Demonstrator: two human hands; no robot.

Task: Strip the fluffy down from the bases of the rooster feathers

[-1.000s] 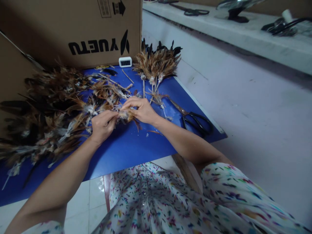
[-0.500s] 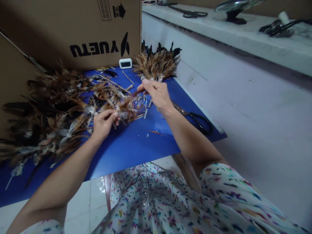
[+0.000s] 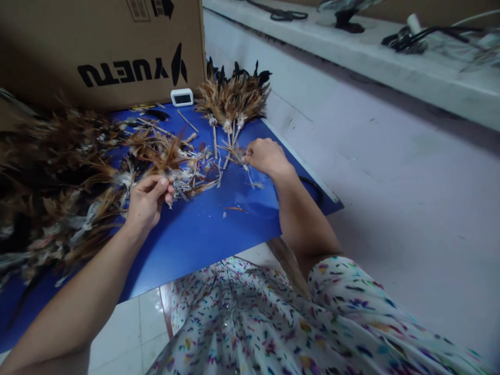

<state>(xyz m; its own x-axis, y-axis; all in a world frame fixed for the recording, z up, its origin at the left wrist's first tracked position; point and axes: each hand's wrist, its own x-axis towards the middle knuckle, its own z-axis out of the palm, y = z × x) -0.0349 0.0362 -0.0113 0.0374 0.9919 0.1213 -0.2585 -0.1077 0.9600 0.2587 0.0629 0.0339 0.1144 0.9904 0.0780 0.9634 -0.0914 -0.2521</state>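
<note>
My left hand (image 3: 146, 200) is closed, thumb against fingers, on a small tuft of brown feathers (image 3: 171, 156) above the blue tabletop (image 3: 187, 234). My right hand (image 3: 269, 156) is also closed in a pinch, low over the table's right part. A thin wispy feather piece (image 3: 234, 152) reaches out from its fingertips, and a pale stringy strand (image 3: 250, 176) hangs or lies just below; I cannot tell whether they are joined. Beyond the hands, bundled brown feathers with black tips (image 3: 234, 96) lie with their sticks towards me.
Loose feathers (image 3: 58, 208) heap over the table's left side. A white digital clock (image 3: 182, 97) stands before a cardboard box (image 3: 128, 31). A black scissors handle (image 3: 312, 188) shows behind my right forearm. On the right, a wall ledge (image 3: 351, 57) carries scissors (image 3: 289, 15) and cables.
My right hand has moved away from my left, rightward and lower, with the wispy feather piece. My left hand keeps its tuft. The view has shifted a little to the right.
</note>
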